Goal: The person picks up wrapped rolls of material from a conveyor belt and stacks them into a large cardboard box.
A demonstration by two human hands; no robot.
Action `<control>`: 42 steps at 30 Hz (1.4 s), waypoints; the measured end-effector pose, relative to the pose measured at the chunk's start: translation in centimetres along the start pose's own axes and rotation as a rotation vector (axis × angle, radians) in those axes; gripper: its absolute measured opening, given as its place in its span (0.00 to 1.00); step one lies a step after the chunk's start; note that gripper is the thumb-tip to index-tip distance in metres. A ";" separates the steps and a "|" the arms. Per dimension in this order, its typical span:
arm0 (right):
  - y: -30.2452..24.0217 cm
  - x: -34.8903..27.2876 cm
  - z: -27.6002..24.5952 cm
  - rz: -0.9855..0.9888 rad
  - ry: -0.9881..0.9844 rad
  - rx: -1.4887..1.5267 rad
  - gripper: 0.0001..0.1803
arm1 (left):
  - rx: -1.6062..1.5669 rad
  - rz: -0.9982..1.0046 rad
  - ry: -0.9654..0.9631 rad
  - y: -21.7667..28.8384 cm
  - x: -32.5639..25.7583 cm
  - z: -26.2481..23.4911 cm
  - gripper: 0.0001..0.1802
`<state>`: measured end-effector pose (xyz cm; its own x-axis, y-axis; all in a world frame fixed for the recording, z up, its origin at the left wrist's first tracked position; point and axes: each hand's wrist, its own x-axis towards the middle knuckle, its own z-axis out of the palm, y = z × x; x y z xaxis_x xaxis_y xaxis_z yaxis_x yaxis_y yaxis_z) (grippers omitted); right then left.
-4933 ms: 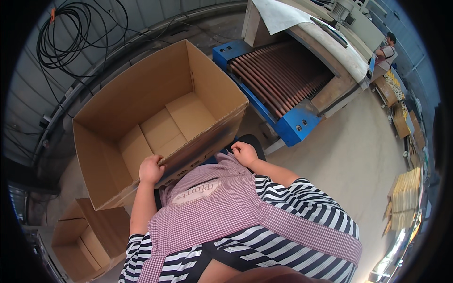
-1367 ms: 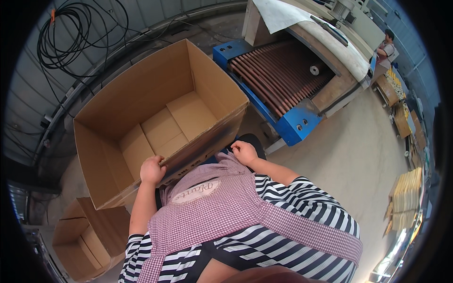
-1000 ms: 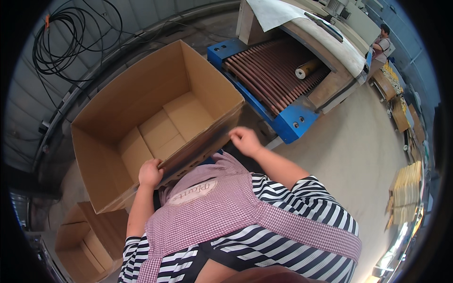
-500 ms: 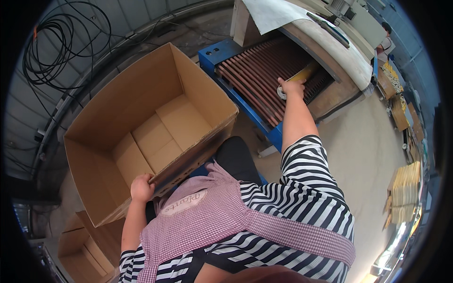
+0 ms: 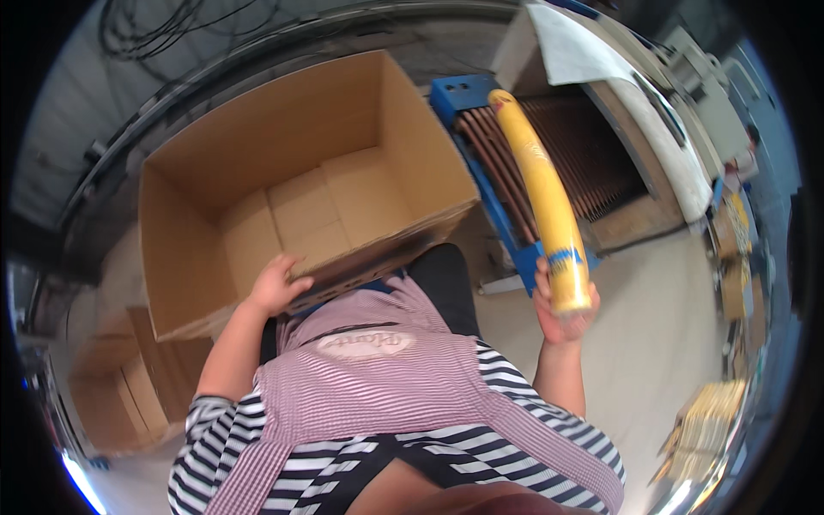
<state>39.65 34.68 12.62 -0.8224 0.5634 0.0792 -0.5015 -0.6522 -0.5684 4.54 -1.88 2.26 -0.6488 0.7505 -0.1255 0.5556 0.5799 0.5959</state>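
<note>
My right hand (image 5: 568,328) grips the near end of a long yellow roll (image 5: 541,184) wrapped in clear, shiny film. The roll is raised, its far end reaching over the brown rollers (image 5: 486,148) of a blue-framed conveyor. At the front rim of a large open cardboard box (image 5: 266,116) rests my left hand (image 5: 278,286). Its thumb and fingers are apart, and it holds nothing. The box stands in front of me, left of the conveyor, with its folded bottom flaps showing and nothing lying on them.
Behind the rollers is a machine opening (image 5: 601,142), with a white cloth (image 5: 592,47) over its top. A second open carton (image 5: 107,386) stands low at the left. Stacked yellowish sheets (image 5: 699,429) are at the right; black cable coils (image 5: 154,26) hang on the far wall.
My right hand has drawn the yellow roll off the rollers, back toward me, and raised it. The left hand has loosened its hold on the box rim. The view has shifted.
</note>
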 end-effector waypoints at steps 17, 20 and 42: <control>11.8 0.8 -0.7 0.977 0.294 0.008 0.40 | -1.537 0.054 0.788 -2.9 4.9 -14.1 0.31; 13.6 1.8 1.3 0.793 0.516 -0.058 0.37 | -1.547 0.037 0.915 -4.9 4.0 -13.5 0.29; 13.4 3.1 4.6 0.807 -0.192 -0.142 0.47 | -1.562 -0.205 0.455 9.9 8.8 -2.8 0.20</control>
<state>29.17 25.39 9.04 -0.9519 -0.1534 -0.2653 0.2885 -0.7405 -0.6070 2.86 9.60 9.26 -0.8888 0.3923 -0.2371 -0.4034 -0.4238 0.8110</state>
